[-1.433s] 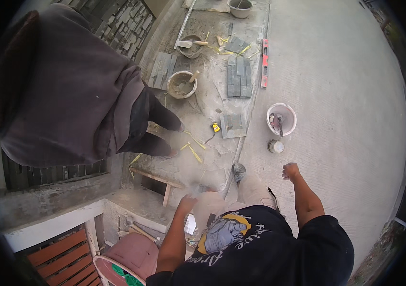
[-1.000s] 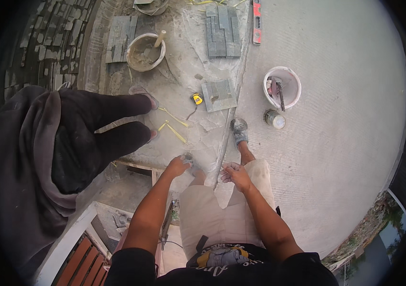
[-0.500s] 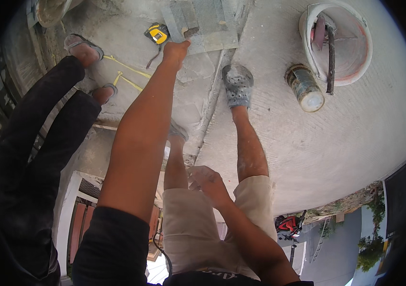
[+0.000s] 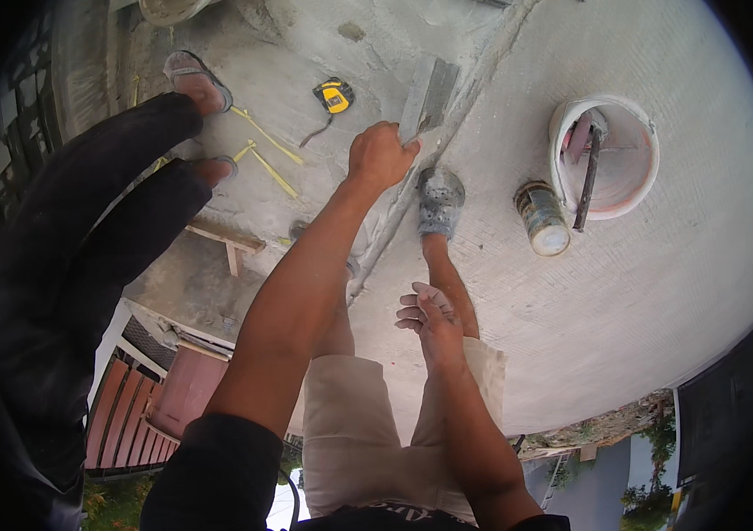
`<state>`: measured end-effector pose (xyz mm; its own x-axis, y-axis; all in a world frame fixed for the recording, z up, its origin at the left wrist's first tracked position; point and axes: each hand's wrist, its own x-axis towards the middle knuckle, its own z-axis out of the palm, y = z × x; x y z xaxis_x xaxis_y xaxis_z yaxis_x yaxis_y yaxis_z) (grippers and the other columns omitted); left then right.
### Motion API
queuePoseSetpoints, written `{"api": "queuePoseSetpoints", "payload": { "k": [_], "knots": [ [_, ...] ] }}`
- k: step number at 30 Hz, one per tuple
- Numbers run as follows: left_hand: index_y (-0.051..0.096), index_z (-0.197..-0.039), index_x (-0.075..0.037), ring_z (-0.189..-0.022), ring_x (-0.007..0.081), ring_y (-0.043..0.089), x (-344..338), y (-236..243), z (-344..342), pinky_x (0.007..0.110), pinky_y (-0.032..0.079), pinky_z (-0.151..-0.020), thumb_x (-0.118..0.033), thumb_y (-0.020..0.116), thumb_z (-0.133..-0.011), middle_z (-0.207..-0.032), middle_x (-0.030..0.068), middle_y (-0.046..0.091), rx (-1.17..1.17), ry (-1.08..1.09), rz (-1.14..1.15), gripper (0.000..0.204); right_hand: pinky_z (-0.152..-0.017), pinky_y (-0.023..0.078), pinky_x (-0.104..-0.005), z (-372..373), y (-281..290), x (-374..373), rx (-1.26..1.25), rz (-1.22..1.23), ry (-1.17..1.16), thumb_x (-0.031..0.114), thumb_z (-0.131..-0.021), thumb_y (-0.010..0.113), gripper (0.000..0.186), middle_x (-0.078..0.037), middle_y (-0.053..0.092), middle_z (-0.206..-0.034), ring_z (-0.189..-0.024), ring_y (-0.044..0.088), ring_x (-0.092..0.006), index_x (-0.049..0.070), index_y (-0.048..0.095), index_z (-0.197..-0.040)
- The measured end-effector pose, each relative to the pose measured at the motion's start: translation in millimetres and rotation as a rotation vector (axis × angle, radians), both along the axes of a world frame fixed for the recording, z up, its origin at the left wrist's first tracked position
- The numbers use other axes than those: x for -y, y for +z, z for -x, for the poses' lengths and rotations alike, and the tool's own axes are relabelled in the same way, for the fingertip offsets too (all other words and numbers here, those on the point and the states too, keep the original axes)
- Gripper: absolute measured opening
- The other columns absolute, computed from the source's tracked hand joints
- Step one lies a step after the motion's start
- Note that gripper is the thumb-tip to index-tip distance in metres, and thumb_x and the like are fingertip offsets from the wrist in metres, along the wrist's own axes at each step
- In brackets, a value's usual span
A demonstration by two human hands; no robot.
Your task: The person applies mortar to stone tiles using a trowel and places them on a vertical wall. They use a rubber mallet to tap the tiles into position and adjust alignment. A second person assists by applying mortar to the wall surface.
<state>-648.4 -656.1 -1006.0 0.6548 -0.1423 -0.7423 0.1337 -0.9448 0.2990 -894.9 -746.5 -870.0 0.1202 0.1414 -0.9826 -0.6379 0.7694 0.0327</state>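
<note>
My left hand point(image 4: 381, 157) is closed on the near end of a framed wire-mesh screen point(image 4: 437, 87). Grey and flat-sided, the screen now stands steeply tilted, so only its narrow side shows and its mesh face is hidden. My right hand point(image 4: 432, 317) hangs in front of my right shin, fingers loosely curled and apart, holding nothing. It looks dusty. To the left of the screen, a yellow and black tape measure point(image 4: 334, 95) lies on the concrete with a dark strap.
At right stand a white bucket point(image 4: 650, 181) with a long-handled tool inside and a stained tin can point(image 4: 543, 219) beside it. A person in dark trousers point(image 4: 120, 150) is at left, near yellow straps point(image 4: 270, 168). My clog point(image 4: 440, 202) is just below the screen.
My left hand has tipped the screen from facing me to nearly edge-on and drawn it nearer, rightward. My right hand has moved right, its fingers unfolding. The view has shifted.
</note>
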Motion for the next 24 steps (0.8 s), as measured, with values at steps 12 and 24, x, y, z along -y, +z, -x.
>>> {"api": "queuePoseSetpoints", "payload": {
  "k": [12, 24],
  "knots": [
    [0.070, -0.114, 0.004, -0.100, 0.0259, 0.055, -45.0, 184.7, 131.3, 0.044, 0.044, -0.095, -0.019, 0.074, -0.082, -0.103, 0.0087, 0.059, 0.417, -0.542, 0.239, 0.039, -0.090, 0.059, -0.0456, -85.9, 47.3, 66.1, 0.141, 0.171, 0.010, 0.007, -0.097, 0.062, 0.033, -0.020, 0.067, -0.118, -0.107, 0.069, -0.0312, -0.007, 0.055, -0.126],
    [0.063, -0.126, 0.004, -0.107, 0.0242, 0.063, -194.4, 196.0, 187.2, 0.036, 0.050, -0.094, -0.039, 0.071, -0.094, -0.119, 0.0143, 0.061, -0.169, 1.049, 0.314, 0.053, -0.096, 0.057, -0.0505, -43.9, 78.9, 59.2, 0.268, 0.008, 0.102, 0.002, -0.091, 0.064, 0.037, -0.017, 0.068, -0.120, -0.110, 0.068, -0.0332, -0.003, 0.058, -0.127]
  ]
}}
